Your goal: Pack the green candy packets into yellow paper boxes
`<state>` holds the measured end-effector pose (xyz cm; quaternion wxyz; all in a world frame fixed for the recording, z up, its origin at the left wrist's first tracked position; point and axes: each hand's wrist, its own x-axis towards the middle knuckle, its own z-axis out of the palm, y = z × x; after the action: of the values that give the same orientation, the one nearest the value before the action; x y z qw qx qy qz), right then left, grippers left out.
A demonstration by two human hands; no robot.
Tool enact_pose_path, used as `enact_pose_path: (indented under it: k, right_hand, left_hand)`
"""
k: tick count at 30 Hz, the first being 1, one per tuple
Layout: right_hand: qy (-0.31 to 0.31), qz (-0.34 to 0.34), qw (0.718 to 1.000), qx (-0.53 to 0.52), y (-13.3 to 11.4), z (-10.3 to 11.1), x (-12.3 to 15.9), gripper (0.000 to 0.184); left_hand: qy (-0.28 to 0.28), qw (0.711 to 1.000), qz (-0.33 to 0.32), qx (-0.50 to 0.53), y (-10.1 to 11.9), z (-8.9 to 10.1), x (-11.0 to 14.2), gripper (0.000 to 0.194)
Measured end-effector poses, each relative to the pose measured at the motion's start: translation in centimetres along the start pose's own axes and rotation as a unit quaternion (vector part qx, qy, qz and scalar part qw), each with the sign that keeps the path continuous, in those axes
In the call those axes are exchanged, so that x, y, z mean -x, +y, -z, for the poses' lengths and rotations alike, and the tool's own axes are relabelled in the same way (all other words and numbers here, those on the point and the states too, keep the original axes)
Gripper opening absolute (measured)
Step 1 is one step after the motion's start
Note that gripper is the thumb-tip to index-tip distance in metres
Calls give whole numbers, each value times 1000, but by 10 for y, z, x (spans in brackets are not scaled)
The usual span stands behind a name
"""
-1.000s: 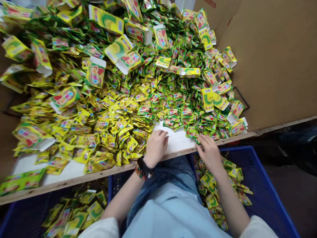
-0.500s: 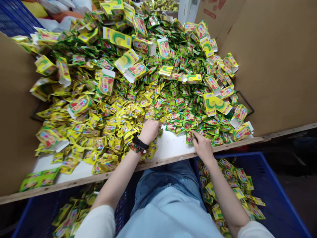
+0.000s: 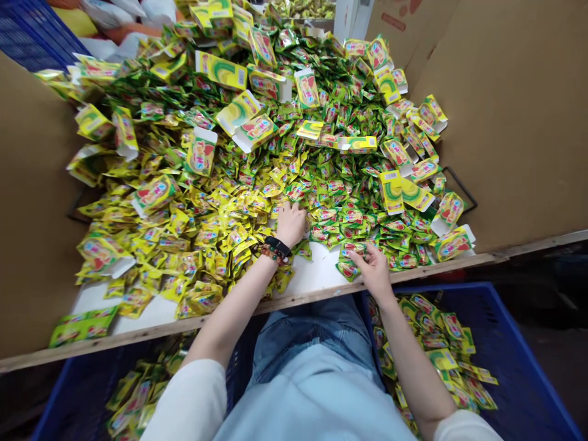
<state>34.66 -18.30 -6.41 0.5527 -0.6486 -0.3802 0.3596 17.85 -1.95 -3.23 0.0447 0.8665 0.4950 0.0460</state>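
Note:
A heap of small yellow and green packets covers the white tabletop (image 3: 316,272). My left hand (image 3: 291,225), with a dark band and beads at the wrist, reaches to the heap's front edge where yellow packets (image 3: 243,217) meet green ones. Its fingers are curled down; whatever they hold is hidden. Near the front edge, my right hand (image 3: 375,271) pinches green packets (image 3: 351,254) with red fruit pictures between thumb and fingers. More green packets (image 3: 397,236) lie just beyond it.
Yellow-green printed boxes (image 3: 201,150), several open, lie over the heap. Cardboard walls (image 3: 505,122) stand at both sides. A wooden strip (image 3: 312,295) edges the table. Below it are a blue crate (image 3: 514,343) at right and another blue crate (image 3: 68,392) at left, both holding packets.
My left hand has moved forward and slightly right, further into the heap. My right hand now has green packets lifted at its fingertips, drawn a little towards me.

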Motion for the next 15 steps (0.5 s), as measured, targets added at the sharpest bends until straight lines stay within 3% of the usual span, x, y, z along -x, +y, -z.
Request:
enact_pose_path:
  k: [4, 8, 13, 15]
  right_hand:
    - [-14, -62, 974, -219, -12, -10, 4, 30]
    - [-79, -52, 945, -314, -34, -26, 10, 25]
    - [-91, -50, 941, -323, -46, -40, 18, 22]
    - [-68, -48, 951, -298, -43, -41, 21, 20]
  left_hand:
    - [54, 979, -58, 189, -3, 19, 19, 11]
    - [103, 900, -113, 409, 11, 36, 56, 16]
    - [100, 825, -52, 554, 32, 27, 93, 11]
    - [88, 799, -5, 595, 36, 24, 103, 22]
